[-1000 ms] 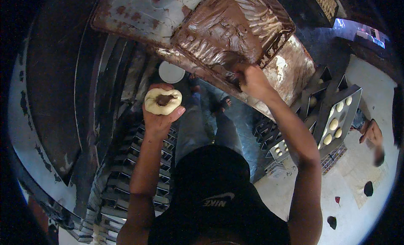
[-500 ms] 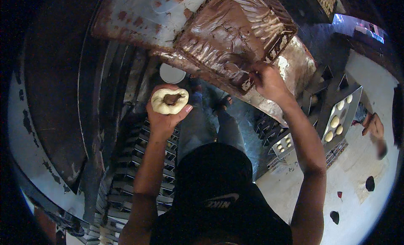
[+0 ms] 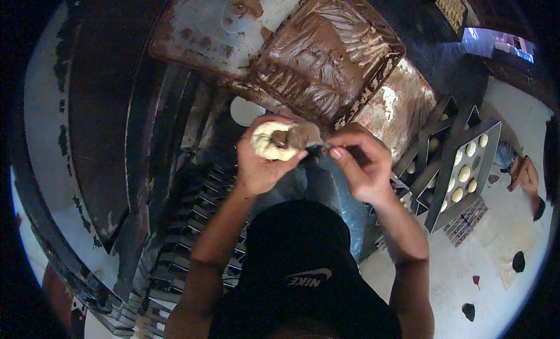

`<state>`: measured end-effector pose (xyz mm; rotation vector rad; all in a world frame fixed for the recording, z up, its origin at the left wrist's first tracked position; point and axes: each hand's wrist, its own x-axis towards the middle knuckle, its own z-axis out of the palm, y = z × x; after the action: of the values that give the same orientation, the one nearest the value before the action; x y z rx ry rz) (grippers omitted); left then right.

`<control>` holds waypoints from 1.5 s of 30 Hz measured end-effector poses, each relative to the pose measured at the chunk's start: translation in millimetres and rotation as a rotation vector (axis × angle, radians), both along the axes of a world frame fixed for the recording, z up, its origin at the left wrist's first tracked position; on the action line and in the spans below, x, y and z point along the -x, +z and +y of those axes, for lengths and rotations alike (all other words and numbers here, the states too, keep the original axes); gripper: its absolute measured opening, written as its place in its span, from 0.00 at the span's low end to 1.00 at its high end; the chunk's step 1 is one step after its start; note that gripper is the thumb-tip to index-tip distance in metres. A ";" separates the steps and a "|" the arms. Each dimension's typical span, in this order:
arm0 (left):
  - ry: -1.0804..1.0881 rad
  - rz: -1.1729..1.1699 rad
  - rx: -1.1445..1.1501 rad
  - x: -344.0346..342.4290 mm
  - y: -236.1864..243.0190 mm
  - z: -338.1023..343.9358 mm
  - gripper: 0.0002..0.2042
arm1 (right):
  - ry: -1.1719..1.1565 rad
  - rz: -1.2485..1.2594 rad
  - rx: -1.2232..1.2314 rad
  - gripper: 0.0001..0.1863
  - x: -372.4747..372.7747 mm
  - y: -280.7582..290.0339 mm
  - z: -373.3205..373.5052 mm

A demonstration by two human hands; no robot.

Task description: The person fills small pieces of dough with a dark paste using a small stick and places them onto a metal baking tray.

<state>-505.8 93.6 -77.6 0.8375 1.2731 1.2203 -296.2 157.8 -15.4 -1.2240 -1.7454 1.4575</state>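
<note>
Our left hand (image 3: 259, 164) cupping a pale dough round (image 3: 269, 142), right hand (image 3: 363, 164) pinching a chocolate-smeared spreader (image 3: 309, 138) onto it, brown filling tray (image 3: 326, 53) just above.

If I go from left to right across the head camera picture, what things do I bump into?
Stack of dark metal trays → left hand holding a dough piece with chocolate filling → right hand with a small spreader → tray of dough balls.

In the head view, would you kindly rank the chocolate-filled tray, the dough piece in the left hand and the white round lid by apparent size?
1. chocolate-filled tray
2. dough piece, held in the left hand
3. white round lid, partly hidden and farther away, so this last ranking is unsure.
</note>
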 end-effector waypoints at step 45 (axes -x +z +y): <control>-0.794 0.649 -1.117 -360.3 230.0 -169.0 0.16 | -0.608 -0.329 -0.753 0.13 -301.1 193.6 -336.0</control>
<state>-145.4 -75.4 152.5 2.4138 0.4532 0.9326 4.8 -178.2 178.2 -1.4088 -1.6560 0.2136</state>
